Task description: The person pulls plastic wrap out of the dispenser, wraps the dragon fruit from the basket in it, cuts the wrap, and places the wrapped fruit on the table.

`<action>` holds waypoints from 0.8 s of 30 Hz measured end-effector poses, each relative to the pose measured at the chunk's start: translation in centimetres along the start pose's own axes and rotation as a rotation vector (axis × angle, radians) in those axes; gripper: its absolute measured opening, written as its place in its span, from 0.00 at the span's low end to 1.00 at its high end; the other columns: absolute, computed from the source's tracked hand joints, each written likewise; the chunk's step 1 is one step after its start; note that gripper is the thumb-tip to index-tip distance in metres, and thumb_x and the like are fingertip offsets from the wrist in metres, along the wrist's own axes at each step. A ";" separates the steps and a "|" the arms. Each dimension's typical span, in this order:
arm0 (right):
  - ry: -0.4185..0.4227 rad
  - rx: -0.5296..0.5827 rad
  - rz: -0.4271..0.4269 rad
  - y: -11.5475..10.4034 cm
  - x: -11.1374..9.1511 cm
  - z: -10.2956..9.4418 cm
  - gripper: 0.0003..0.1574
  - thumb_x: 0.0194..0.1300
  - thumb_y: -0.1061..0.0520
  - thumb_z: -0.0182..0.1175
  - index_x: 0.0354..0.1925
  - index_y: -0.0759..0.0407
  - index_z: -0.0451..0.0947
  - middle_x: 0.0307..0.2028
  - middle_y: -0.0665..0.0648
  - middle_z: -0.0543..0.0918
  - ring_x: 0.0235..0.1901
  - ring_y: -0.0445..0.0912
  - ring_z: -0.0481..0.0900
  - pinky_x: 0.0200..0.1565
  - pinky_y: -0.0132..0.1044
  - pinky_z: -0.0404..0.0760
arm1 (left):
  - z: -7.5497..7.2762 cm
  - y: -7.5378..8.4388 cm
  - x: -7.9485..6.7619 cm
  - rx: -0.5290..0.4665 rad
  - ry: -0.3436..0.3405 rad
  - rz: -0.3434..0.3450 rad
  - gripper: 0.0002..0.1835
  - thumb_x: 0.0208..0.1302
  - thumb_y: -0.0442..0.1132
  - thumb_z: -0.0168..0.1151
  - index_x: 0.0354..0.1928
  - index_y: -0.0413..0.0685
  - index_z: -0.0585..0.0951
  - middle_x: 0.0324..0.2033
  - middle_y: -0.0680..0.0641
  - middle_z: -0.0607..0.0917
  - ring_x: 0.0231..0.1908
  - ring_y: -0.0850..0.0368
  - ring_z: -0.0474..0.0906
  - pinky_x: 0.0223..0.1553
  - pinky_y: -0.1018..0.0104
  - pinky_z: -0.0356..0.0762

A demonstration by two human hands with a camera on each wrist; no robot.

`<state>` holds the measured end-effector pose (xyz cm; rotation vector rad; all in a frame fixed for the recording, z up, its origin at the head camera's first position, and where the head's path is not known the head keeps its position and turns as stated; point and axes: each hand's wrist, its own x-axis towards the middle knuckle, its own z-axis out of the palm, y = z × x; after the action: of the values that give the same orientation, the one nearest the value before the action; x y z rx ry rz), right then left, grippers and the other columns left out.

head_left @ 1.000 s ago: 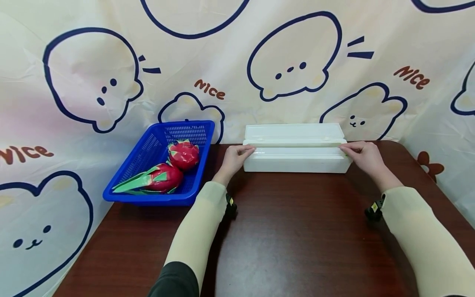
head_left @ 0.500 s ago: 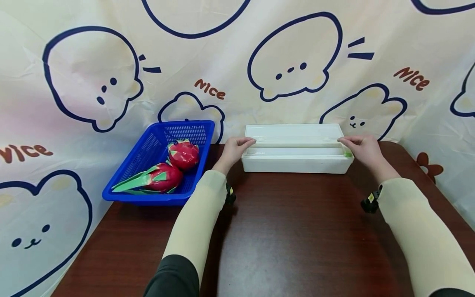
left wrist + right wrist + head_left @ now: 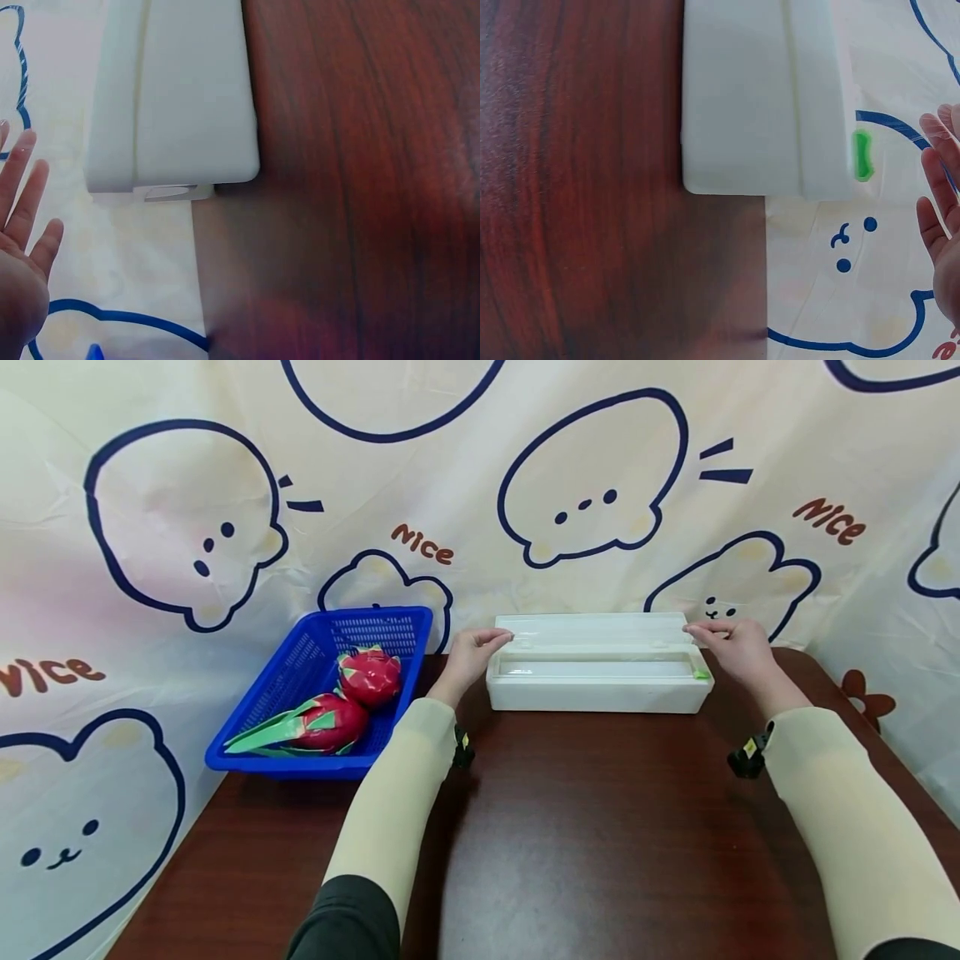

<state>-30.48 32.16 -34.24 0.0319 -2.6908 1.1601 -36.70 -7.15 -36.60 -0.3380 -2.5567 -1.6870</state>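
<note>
A long white plastic wrap dispenser (image 3: pixel 600 697) stands at the table's back, its lid (image 3: pixel 592 620) raised behind the open trough. A green slide cutter (image 3: pixel 701 675) shows at the trough's right end. Between my hands, clear plastic wrap (image 3: pixel 570 637) is stretched, faintly visible by its shine. My left hand (image 3: pixel 468 662) pinches its left end between thumb and fingers, above the dispenser. With thumb and index finger, my right hand (image 3: pixel 738 652) pinches the right end. In both wrist views the other fingers are spread, and the pinching tips are mostly out of frame.
On the left, a blue basket (image 3: pixel 288 764) holds two red dragon fruits (image 3: pixel 337 720) with green scales. A printed cloth (image 3: pixel 465 460) hangs right behind the dispenser. The brown wooden table (image 3: pixel 600 827) extends in front, between my forearms.
Both hands have risen and moved back from the dispenser's front edge, taking the plastic wrap's edge along. The trough and green cutter now show more fully. The basket and fruits have stayed put.
</note>
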 end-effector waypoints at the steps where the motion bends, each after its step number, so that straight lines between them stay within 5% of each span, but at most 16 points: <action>1: -0.004 0.002 0.009 -0.1 0.1 -0.1 0.38 0.70 0.36 0.52 0.56 0.69 0.77 0.57 0.71 0.75 0.53 0.60 0.71 0.51 0.52 0.71 | -0.1 0.1 0.1 -0.003 0.000 0.000 0.15 0.67 0.47 0.63 0.49 0.46 0.87 0.48 0.49 0.85 0.56 0.55 0.75 0.59 0.60 0.69; 10: -0.022 0.061 0.034 -0.9 0.6 -1.0 0.37 0.70 0.38 0.53 0.59 0.67 0.75 0.62 0.70 0.71 0.63 0.65 0.64 0.61 0.63 0.62 | -0.7 0.9 0.5 0.009 0.014 0.050 0.15 0.68 0.46 0.61 0.49 0.46 0.86 0.49 0.48 0.85 0.56 0.56 0.75 0.58 0.60 0.71; 16: 0.003 0.064 0.023 -1.3 1.0 -1.6 0.41 0.68 0.34 0.53 0.59 0.67 0.75 0.59 0.71 0.73 0.60 0.64 0.67 0.60 0.63 0.63 | -1.3 1.9 0.7 0.003 0.014 0.035 0.17 0.67 0.49 0.63 0.50 0.47 0.86 0.48 0.48 0.85 0.55 0.57 0.76 0.57 0.60 0.71; 24: 0.058 0.019 0.002 -2.3 1.6 -2.5 0.39 0.68 0.35 0.53 0.58 0.66 0.77 0.58 0.68 0.76 0.55 0.59 0.71 0.57 0.59 0.69 | -2.1 3.6 0.9 0.024 0.007 0.107 0.15 0.67 0.47 0.62 0.49 0.46 0.86 0.46 0.48 0.86 0.52 0.56 0.78 0.56 0.60 0.72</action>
<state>-31.36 32.42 -30.60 -0.0009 -2.6302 1.1695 -36.99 -7.60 -32.37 -0.4574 -2.5031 -1.6163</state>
